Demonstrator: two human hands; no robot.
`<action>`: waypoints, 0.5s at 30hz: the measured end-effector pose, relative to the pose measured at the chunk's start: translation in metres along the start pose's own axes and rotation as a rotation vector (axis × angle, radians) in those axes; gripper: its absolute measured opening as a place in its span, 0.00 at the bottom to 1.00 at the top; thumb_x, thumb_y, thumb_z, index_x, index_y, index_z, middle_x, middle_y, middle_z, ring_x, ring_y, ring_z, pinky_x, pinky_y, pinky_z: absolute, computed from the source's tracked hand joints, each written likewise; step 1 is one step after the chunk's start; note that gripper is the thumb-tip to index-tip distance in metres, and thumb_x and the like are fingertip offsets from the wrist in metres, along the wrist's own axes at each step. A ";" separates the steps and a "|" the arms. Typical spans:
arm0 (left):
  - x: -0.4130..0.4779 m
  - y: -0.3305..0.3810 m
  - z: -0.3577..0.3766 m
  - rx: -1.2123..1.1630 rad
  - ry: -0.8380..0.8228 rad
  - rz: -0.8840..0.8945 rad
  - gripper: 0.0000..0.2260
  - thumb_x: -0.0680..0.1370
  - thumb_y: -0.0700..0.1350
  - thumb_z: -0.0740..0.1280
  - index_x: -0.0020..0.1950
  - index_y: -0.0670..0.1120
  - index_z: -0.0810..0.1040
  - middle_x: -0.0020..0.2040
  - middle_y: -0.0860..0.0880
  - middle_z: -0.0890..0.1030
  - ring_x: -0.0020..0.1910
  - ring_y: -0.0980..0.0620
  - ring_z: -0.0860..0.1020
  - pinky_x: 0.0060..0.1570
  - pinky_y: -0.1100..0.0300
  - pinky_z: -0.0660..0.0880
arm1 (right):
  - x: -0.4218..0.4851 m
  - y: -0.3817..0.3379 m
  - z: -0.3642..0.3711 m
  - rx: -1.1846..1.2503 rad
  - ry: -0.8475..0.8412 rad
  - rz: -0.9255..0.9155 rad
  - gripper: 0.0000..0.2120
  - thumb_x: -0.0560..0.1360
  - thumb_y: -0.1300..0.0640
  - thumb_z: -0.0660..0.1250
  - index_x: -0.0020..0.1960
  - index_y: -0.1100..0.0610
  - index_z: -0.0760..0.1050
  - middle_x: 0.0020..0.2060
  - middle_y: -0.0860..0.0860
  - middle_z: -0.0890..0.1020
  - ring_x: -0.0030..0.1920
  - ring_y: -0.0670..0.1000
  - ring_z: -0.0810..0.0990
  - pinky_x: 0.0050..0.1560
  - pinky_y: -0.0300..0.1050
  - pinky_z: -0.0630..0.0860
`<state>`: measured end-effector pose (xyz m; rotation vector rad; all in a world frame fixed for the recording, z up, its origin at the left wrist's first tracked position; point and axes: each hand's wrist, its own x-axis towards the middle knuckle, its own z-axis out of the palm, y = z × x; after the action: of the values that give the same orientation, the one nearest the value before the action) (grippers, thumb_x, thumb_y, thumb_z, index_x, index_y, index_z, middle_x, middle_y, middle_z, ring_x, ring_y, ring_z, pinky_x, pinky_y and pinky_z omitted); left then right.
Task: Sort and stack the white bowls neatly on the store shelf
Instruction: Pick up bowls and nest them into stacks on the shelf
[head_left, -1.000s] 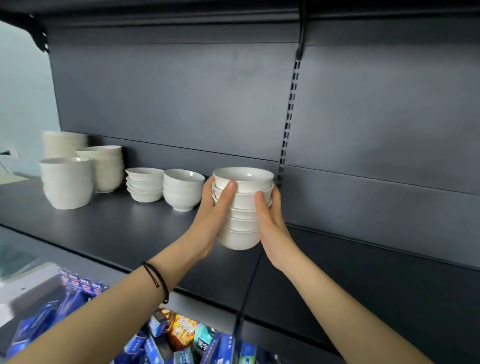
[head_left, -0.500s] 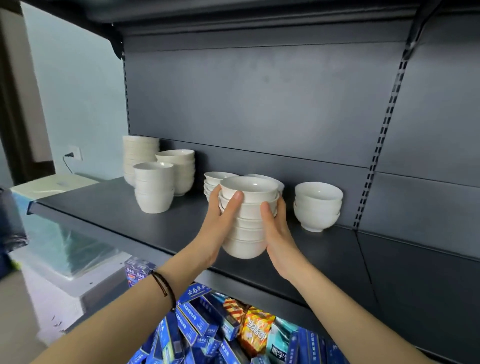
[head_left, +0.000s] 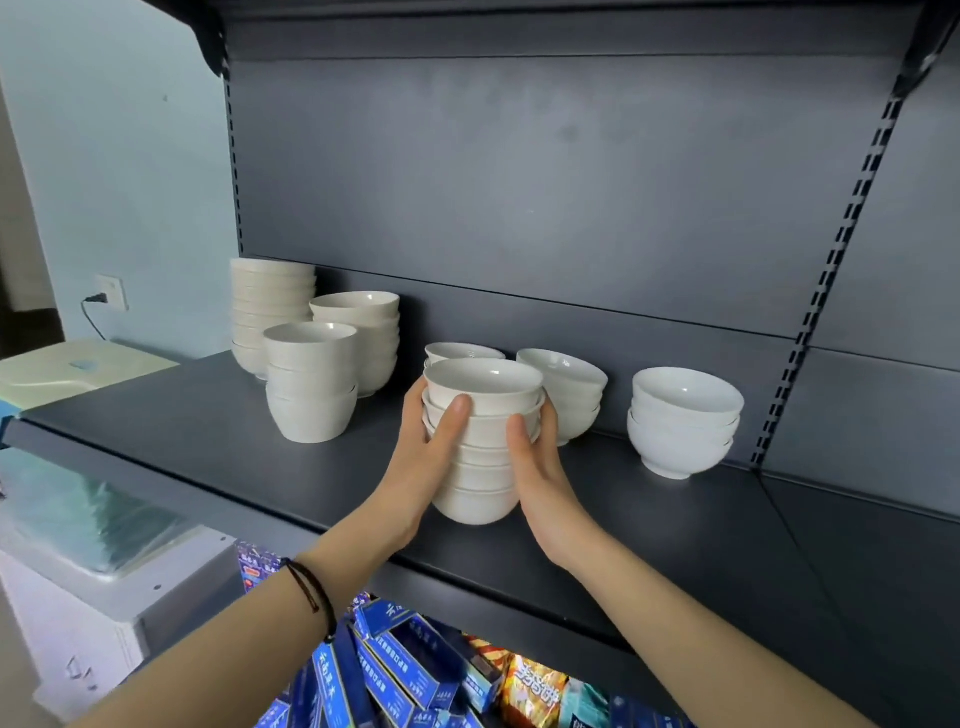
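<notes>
A stack of several small white bowls (head_left: 480, 467) is held between both my hands at the front middle of the dark shelf (head_left: 182, 431). My left hand (head_left: 423, 467) wraps its left side with the thumb across the upper bowls. My right hand (head_left: 537, 473) grips its right side, thumb in front. Whether the stack's base touches the shelf I cannot tell. Behind it stand a low stack (head_left: 462, 352) and another stack (head_left: 569, 389). A stack of three bowls (head_left: 683, 421) stands to the right.
Taller bowl stacks stand at the left: one (head_left: 310, 382) in front, one (head_left: 363, 332) behind it, one (head_left: 265, 306) in the corner. Blue boxes (head_left: 395, 665) and snack packets fill the shelf below. A white appliance (head_left: 93, 587) stands at lower left.
The view swung left while my hands carried the bowl stack leftward along the shelf, from its right end to in front of the middle stacks. Both grips stayed the same.
</notes>
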<state>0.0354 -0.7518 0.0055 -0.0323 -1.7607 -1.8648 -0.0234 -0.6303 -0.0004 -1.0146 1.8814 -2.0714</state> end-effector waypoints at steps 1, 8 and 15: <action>0.006 -0.002 -0.005 -0.005 -0.007 -0.008 0.36 0.66 0.68 0.65 0.71 0.58 0.62 0.65 0.61 0.75 0.62 0.63 0.74 0.64 0.57 0.71 | 0.005 0.003 0.003 0.001 0.004 -0.005 0.40 0.66 0.29 0.61 0.74 0.33 0.50 0.69 0.30 0.66 0.68 0.32 0.67 0.65 0.37 0.67; 0.046 -0.011 -0.041 0.038 -0.100 -0.034 0.27 0.71 0.65 0.63 0.69 0.62 0.63 0.61 0.66 0.76 0.61 0.67 0.74 0.60 0.63 0.70 | 0.043 0.022 0.026 -0.015 0.062 -0.026 0.35 0.71 0.32 0.61 0.73 0.33 0.50 0.72 0.32 0.63 0.69 0.32 0.64 0.66 0.33 0.66; 0.028 -0.012 -0.087 0.319 0.124 0.270 0.14 0.76 0.56 0.65 0.61 0.56 0.74 0.56 0.61 0.80 0.54 0.61 0.78 0.49 0.70 0.74 | 0.066 0.033 0.031 -0.059 0.071 0.002 0.33 0.72 0.31 0.56 0.73 0.33 0.49 0.68 0.25 0.60 0.64 0.21 0.61 0.57 0.19 0.63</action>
<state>0.0384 -0.8433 -0.0061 -0.0307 -1.8446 -1.3548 -0.0658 -0.6978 -0.0072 -0.9634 1.9882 -2.0883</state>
